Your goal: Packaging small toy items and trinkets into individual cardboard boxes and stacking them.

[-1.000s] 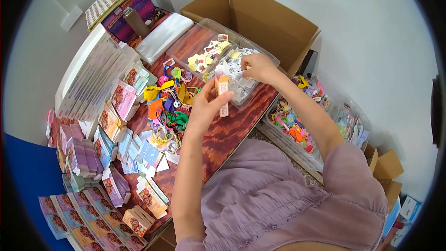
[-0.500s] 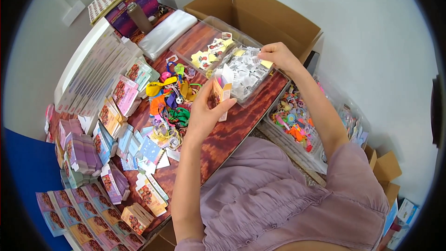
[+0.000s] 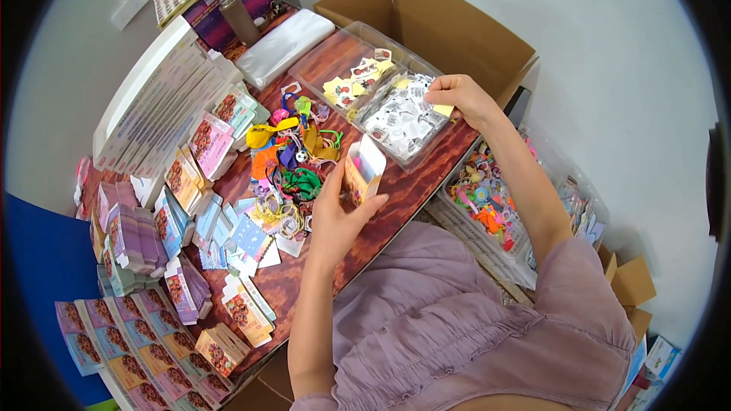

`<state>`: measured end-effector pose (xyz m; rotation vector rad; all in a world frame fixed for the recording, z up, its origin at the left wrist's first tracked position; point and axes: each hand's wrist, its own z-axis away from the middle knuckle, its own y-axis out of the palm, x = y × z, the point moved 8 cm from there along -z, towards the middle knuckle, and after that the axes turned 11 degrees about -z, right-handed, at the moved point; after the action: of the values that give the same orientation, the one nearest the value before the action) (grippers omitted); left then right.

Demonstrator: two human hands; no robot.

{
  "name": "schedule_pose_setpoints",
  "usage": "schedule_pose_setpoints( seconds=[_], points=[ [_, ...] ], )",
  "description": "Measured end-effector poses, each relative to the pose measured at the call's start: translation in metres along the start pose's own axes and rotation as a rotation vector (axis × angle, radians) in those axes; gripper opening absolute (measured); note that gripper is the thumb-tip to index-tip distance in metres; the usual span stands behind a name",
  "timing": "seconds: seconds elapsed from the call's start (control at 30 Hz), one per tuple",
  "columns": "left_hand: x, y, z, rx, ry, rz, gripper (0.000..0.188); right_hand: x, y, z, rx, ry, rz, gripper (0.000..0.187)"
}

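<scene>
My left hand [image 3: 340, 222] holds a small orange printed carton [image 3: 353, 186] between thumb and fingers, over the front edge of the table. The carton's top is open with a white flap raised, and a bit of pink shows inside. My right hand [image 3: 462, 97] pinches a small yellow paper slip [image 3: 443, 110] at the right rim of a clear plastic tray [image 3: 412, 165]. One compartment of that tray holds a heap of white printed slips [image 3: 407, 119]; the other holds yellow stickers [image 3: 348, 90]. Left of the carton lies a pile of colourful small toys and cords [image 3: 293, 160].
Stacked flat cartons [image 3: 133, 240] and printed sheets [image 3: 145, 350] cover the table's left side. Clear plastic bags [image 3: 285, 47] and a bottle [image 3: 240, 21] stand at the back. A cardboard box [image 3: 457, 23] is behind the tray; a bin of trinkets [image 3: 487, 205] sits below right.
My left hand has tipped the carton so its open top now shows. My right hand stays at the tray's rim with the yellow slip. The whole view has shifted slightly.
</scene>
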<state>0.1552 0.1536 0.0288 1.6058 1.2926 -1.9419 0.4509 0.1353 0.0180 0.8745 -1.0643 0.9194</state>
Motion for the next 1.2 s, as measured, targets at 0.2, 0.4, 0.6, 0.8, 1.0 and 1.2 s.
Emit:
schedule_pose_setpoints(
  seconds=[0.2,0.4,0.6,0.8,1.0,1.2],
  points=[
    [0.012,-0.023,0.060,-0.215,-0.041,-0.306,0.075,0.002,0.085,0.036,0.305,-0.032,0.029,0.009],
    [0.032,-0.044,0.113,-0.310,-0.211,-0.441,0.073,-0.035,0.169,0.053,0.528,0.160,-0.139,0.011],
    [0.039,-0.066,0.164,-0.497,-0.242,-0.687,0.076,-0.067,0.270,0.097,0.677,-0.076,0.397,0.011],
    [0.045,-0.080,0.192,-0.638,-0.292,-0.798,0.079,-0.071,0.333,0.136,0.674,-0.457,1.004,0.012],
    [0.056,-0.092,0.201,-0.680,-0.339,-0.701,0.080,-0.052,0.351,0.136,0.811,-0.375,0.675,0.026],
    [0.052,-0.091,0.195,-0.701,-0.275,-0.562,0.079,-0.039,0.359,0.146,0.717,-0.619,0.630,0.032]
  ],
)
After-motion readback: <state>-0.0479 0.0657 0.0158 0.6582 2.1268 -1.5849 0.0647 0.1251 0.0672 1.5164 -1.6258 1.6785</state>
